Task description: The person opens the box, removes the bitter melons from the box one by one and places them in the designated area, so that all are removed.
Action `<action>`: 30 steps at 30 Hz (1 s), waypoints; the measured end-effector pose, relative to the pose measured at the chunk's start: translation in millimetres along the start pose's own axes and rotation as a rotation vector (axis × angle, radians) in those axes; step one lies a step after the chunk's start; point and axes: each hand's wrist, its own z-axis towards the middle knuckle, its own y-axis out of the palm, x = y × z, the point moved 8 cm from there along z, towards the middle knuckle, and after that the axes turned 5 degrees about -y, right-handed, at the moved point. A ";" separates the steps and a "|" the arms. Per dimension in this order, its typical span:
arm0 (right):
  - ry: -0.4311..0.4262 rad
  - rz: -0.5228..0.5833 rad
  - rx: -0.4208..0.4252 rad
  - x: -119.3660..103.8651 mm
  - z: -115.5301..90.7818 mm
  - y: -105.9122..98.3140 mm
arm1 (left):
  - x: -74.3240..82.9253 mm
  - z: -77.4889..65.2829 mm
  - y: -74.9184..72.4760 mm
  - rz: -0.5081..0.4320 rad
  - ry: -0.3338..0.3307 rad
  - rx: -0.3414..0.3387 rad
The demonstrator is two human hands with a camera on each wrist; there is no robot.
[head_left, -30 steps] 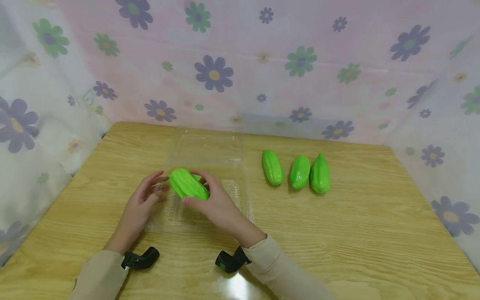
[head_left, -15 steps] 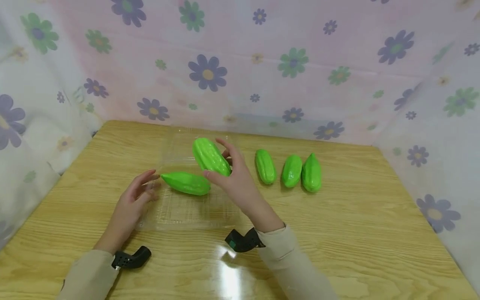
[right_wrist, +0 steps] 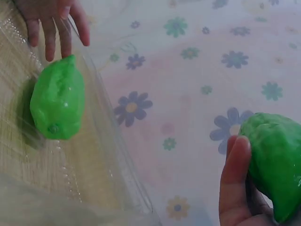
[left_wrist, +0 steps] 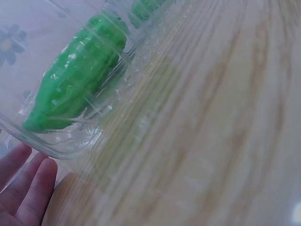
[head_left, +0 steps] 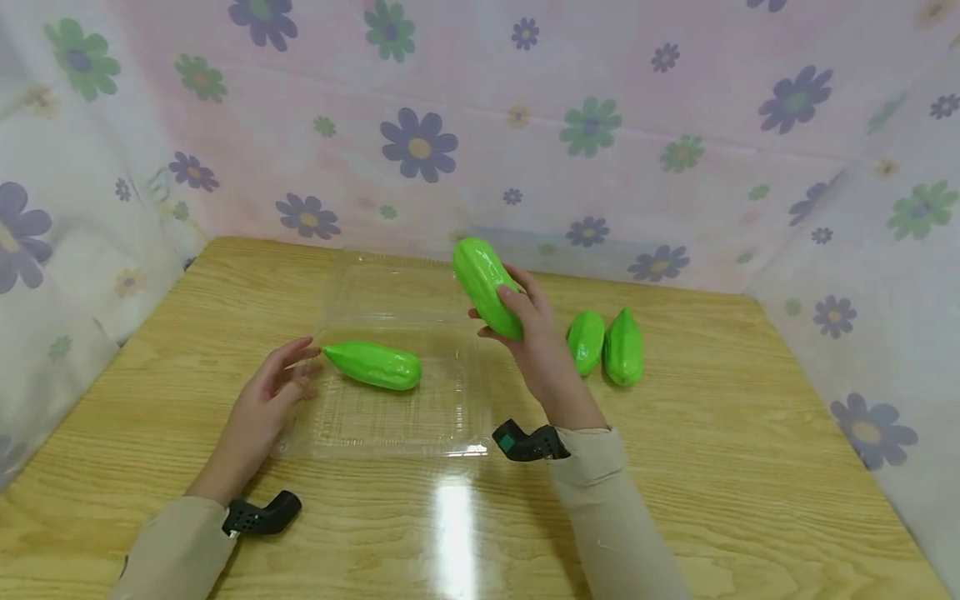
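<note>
My right hand (head_left: 536, 333) grips a glossy green bitter melon (head_left: 486, 285), raised just right of the clear plastic box (head_left: 405, 429). In the right wrist view the held bitter melon (right_wrist: 277, 160) shows a bumpy skin and a pointed tip beside the thumb. A second bitter melon (head_left: 373, 366) lies sideways in the box, its tip to the left. At the box's left edge rests my left hand (head_left: 262, 400), fingers loosely bent and holding nothing. The left wrist view has its fingertips (left_wrist: 42, 176) right at the box wall.
Two more bitter melons stand side by side on the wooden table (head_left: 720, 450), one blunt (head_left: 587, 340) and one pointed (head_left: 624, 348). The box's clear lid (head_left: 397, 283) lies folded back behind it. A flowered cloth (head_left: 480, 150) hangs around the table's back and sides.
My right hand has lifted the bitter melon out from over the box and carried it up and right. It now covers the leftmost of the table's bitter melons. My left hand stays at the box edge.
</note>
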 end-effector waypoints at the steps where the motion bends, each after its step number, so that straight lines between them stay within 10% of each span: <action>1: 0.003 0.009 0.006 2.0 0.9 -2.1 | -0.2 -0.3 -0.5 -0.002 -0.001 0.002; 19: 0.229 0.335 0.292 61.9 7.9 -31.7 | 0.0 -0.3 2.0 -0.015 0.002 -0.004; 30: 0.313 0.433 0.314 78.9 8.2 -39.5 | 0.9 0.8 2.1 -0.008 0.001 -0.009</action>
